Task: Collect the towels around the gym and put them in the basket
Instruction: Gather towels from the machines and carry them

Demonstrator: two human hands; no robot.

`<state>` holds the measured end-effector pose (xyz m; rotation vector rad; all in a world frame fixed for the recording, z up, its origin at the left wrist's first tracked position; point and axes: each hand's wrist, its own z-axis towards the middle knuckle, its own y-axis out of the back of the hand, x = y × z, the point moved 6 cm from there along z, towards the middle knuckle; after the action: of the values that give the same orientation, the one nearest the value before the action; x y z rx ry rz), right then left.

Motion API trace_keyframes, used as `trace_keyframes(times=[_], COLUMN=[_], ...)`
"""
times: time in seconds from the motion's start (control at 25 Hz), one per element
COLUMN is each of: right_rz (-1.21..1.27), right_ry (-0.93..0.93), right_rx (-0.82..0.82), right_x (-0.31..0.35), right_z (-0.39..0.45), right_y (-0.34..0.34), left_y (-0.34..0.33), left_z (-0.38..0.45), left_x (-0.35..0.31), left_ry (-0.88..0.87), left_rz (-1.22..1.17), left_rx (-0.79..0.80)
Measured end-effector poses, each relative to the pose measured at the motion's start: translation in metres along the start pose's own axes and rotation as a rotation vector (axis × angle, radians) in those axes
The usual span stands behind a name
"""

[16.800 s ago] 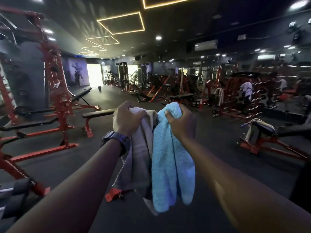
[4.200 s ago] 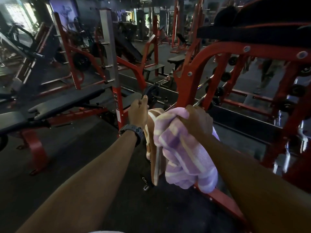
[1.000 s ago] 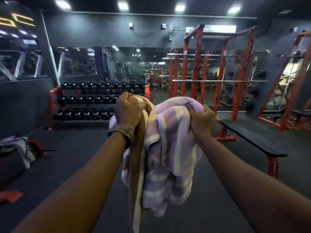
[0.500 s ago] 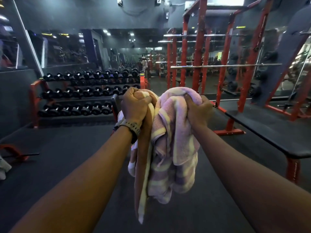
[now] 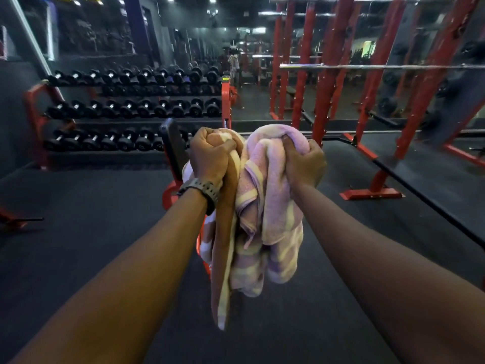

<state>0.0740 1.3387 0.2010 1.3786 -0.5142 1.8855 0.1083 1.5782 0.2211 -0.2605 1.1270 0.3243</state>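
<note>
Hands clenched, left hand [image 5: 212,156] gripping a brown-and-cream striped towel [image 5: 225,232], right hand [image 5: 301,164] a lilac-and-cream one [image 5: 273,219], nearing the dumbbell rack [image 5: 131,111], basket unseen.

Dark rubber floor [image 5: 86,240] carries red dumbbell rack [image 5: 131,111] and bench [image 5: 409,177].

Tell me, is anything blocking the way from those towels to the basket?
Cannot say: no basket is in view. Both hands, left hand and right hand, grip the towels; an upright bench stands just ahead.
</note>
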Motion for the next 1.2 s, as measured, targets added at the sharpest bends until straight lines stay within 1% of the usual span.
trace_keyframes(times=[0.24,0.36,0.52,0.76,0.84,1.04,1.12,1.2], right_rz=[-0.022,-0.013,-0.004,-0.032,-0.055,-0.129,-0.179,-0.234], right_ry=[-0.081,-0.093,-0.152,-0.238,-0.288,-0.396,-0.4,-0.396], right_rx=[0.041,0.058,0.13,0.198,0.202,0.177,0.182,0.209], right_x=[-0.065,-0.095,-0.152,-0.214,-0.244,-0.338,-0.388,-0.443], right_z=[0.072,0.108,0.153,0.186,0.187,0.169,0.16,0.148], right_y=[-0.114,-0.167,-0.259,-0.369,-0.403,-0.478,-0.503,-0.519], left_y=[-0.052,-0.073,-0.096,-0.114,-0.116,-0.127,-0.134,-0.142], left_z=[0.094,0.134,0.189,0.258,0.277,0.298,0.296,0.283], left_x=[0.095,0.136,0.201,0.297,0.34,0.468,0.526,0.589], left_ry=[0.112,0.155,0.197,0.273,0.336,0.586,0.682,0.764], left_rz=[-0.006,-0.011,0.037,0.016,-0.013,-0.142,-0.147,-0.112], left_rx=[0.009,-0.011,-0.064,-0.086,-0.071,-0.066,-0.056,-0.01])
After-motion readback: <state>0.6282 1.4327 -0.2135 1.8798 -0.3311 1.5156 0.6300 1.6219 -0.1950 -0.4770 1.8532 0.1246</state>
